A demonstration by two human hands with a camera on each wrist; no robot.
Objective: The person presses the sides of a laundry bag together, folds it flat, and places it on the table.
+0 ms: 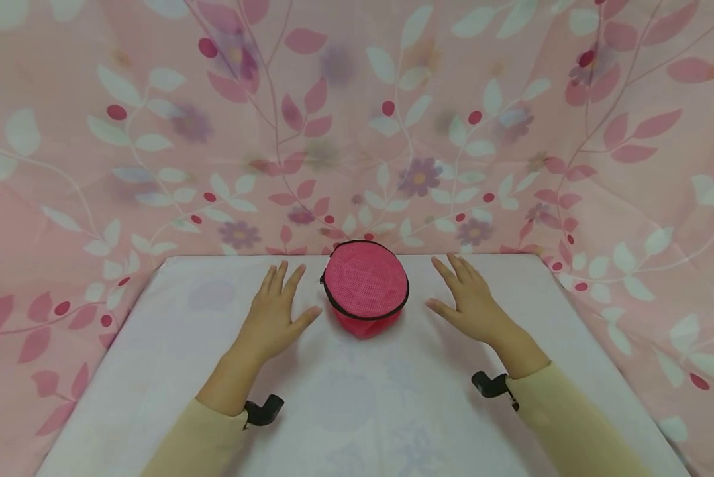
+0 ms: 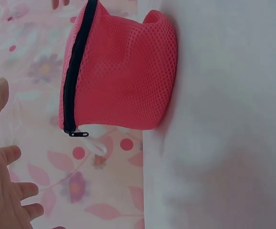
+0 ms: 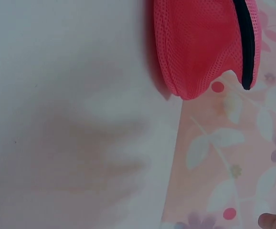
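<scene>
A round pink mesh bag (image 1: 365, 281) with a black zipper around its top stands near the back of the table. Its zipper pull (image 2: 79, 134) shows on the side toward my left hand. My left hand (image 1: 276, 318) is held over the table left of the bag, fingers spread and holding nothing. On the other side, my right hand (image 1: 467, 301) is likewise spread, apart from the bag, with its thumb toward it. In the right wrist view only a few fingertips (image 3: 270, 220) show at the lower right edge.
The bag rests on a white cloth-covered table (image 1: 345, 404). Behind and beside it hangs a pink curtain (image 1: 345, 146) with leaves and flowers. A small black camera mount (image 1: 264, 411) is at the left cuff, another mount (image 1: 489, 384) at the right.
</scene>
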